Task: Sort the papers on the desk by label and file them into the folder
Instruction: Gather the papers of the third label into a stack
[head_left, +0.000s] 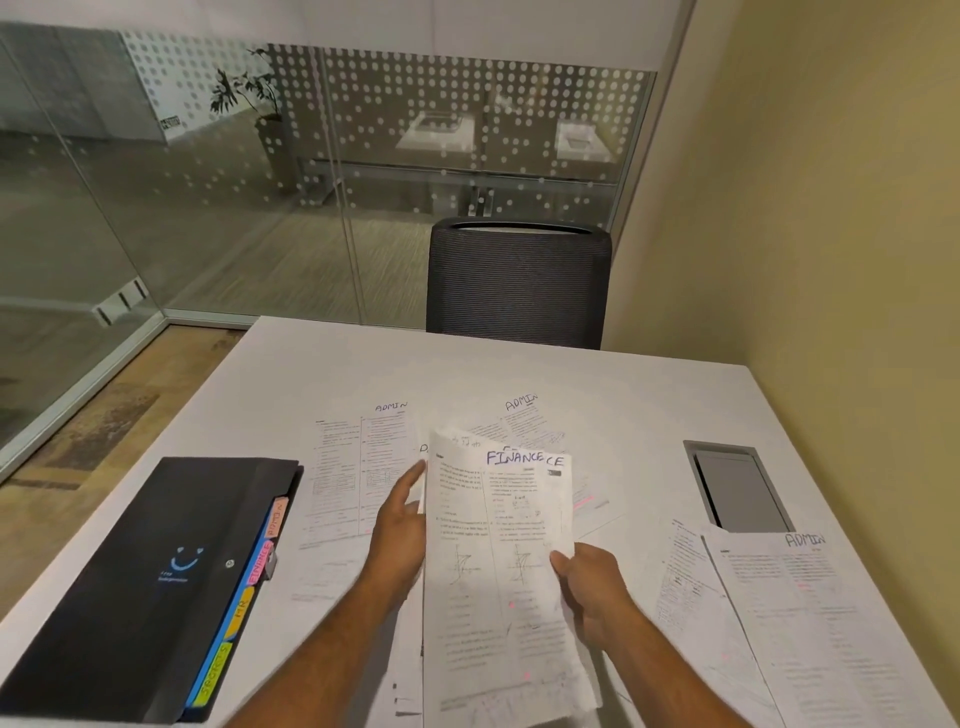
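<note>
The folder (156, 582) lies shut on your worktop (623, 395). Your left hand (397, 530) and right hand (589, 587) both grip FINANCE sheets (493, 571); ADMIN papers (358, 467) surround them.

The top sheet (493, 545) gripped by both hands reads "FINANCE" in purple; a sheet just behind it shows the letters "CE". Beyond the hands, two sheets (363, 457) (524, 415) on the counter read "ADMIN", as does a sheet (789, 597) right of the right hand. Left of the left hand, the black folder's (156, 571) tabs read "ADMIN", "FINANCE", "HR", "SPORTS".
</note>
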